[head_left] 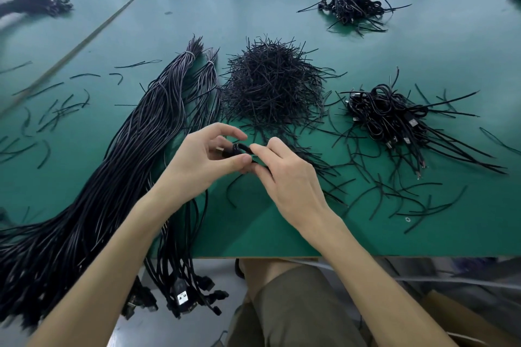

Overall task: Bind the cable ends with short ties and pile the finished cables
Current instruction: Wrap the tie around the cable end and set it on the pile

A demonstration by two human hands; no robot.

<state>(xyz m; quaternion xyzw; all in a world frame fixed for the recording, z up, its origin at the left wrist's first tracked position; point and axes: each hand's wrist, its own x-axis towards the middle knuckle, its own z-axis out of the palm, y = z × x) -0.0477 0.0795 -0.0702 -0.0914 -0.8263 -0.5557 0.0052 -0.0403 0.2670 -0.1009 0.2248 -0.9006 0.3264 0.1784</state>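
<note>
Just in front of the heap of short ties (272, 84), the left hand (203, 160) and the right hand (287, 175) meet above the green surface (253, 228). Both pinch one folded black cable (238, 149) between their fingertips. Right of the heap lies the pile of finished cables (394, 118), and left of it a long unbound bundle (127, 155).
</note>
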